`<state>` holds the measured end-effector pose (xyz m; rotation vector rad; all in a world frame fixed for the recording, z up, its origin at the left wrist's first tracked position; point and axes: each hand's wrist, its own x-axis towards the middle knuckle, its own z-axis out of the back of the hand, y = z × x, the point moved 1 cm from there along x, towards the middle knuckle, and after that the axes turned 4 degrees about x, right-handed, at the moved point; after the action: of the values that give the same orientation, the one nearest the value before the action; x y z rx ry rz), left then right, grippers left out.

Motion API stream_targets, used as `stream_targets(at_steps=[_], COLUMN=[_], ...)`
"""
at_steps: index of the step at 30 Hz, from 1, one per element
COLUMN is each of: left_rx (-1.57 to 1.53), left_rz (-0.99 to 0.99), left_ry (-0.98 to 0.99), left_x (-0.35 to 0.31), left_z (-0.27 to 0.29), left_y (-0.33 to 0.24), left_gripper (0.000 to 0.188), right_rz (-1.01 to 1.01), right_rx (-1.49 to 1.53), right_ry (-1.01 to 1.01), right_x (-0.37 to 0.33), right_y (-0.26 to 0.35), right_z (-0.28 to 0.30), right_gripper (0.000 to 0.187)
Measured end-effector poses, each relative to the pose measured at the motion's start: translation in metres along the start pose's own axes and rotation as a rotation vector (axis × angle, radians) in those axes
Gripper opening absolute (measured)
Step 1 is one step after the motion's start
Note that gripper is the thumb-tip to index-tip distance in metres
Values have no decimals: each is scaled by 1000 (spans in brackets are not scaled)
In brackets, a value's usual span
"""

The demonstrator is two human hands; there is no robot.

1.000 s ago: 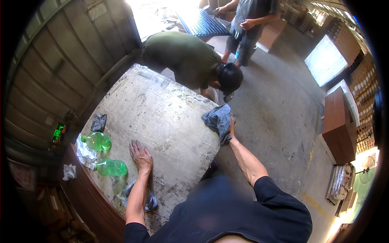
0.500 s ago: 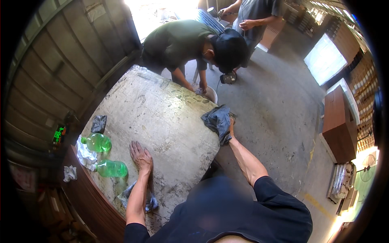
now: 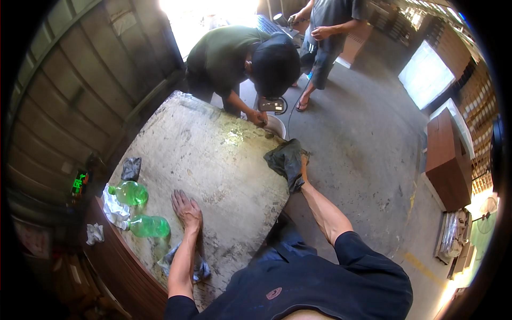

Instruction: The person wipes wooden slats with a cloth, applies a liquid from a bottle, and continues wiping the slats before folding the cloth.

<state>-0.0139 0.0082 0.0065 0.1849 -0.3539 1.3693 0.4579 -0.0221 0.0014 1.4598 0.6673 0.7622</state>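
My left hand [image 3: 187, 210] lies flat on the stained, scuffed tabletop [image 3: 229, 186], its fingers stretched out and nothing in it. At the table's right corner my right hand [image 3: 304, 167] grips a dark grey rag [image 3: 285, 161], which drapes over the edge; most of the fingers are hidden by the cloth. A crumpled bluish rag [image 3: 201, 270] lies partly under my left forearm. Left of that hand, two clear green bottles, one upper [image 3: 132, 193] and one lower [image 3: 149, 226], rest on their sides by a crumpled white cloth [image 3: 114, 205]. Above them lies a dark folded piece [image 3: 131, 168].
A co-worker [image 3: 229, 58] bends over a white bucket [image 3: 276, 126] beyond the table's far edge. Another person [image 3: 333, 26] stands behind. Brown boards [image 3: 125, 261] line the left edge near a metal wall [image 3: 80, 80]. A brown cabinet [image 3: 447, 160] stands at right.
The co-worker's head has moved left, and their hands are closer together at the bucket. My torso has shifted slightly. Both my hands and the rag stay about where they were.
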Motion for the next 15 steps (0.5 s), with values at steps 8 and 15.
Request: stream_targets(at_steps=[8,15], left_rx=[-18,-53], left_rz=[4,-29], left_ry=[12,-15], left_x=[1,14], left_z=[-2,-8], left_y=[-8,-27], left_gripper=[59,59], right_rz=[-2,68], right_rx=[-151,190], right_ry=[92,13], right_x=[23,38], right_y=[-71,-103], right_z=[30,52], right_gripper=[30,23])
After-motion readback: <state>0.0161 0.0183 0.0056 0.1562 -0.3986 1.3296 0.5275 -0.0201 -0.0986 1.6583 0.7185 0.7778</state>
